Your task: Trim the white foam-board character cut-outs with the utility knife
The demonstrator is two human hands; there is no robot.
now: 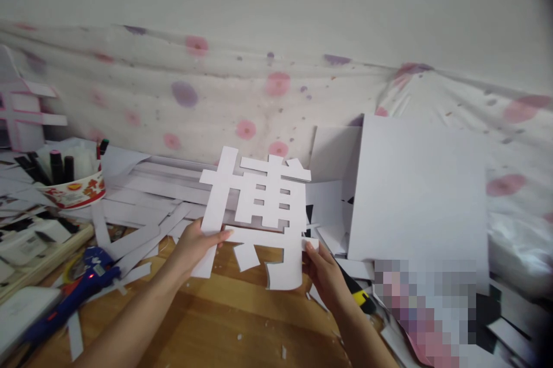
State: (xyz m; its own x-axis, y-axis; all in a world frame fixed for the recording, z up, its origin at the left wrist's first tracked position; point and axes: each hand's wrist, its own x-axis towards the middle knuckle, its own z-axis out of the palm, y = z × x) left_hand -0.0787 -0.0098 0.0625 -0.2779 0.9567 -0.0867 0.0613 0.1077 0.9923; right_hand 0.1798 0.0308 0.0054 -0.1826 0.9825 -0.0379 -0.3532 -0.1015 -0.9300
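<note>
Between my two hands a white cut-out Chinese character (294, 253) is held up, tilted, above the wooden table. It looks like stiff card or foam board, with several small rectangular openings through its middle. My left hand (199, 244) is closed on its lower left part, thumb on the front face and fingers mostly behind. At the right edge my right hand (322, 264) pinches a short tab, thumb in front; its other fingers are partly hidden. A blue hot glue gun (82, 287) with a small red light lies to the left of my left forearm.
White strips (147, 241) cover the table's (242, 322) back left. A paper tub (80, 192) of markers stands there. Large white boards (423, 195) lean at the right, near a yellow-and-black tool (360, 297). A spotted plastic sheet (216, 97) covers the lower wall.
</note>
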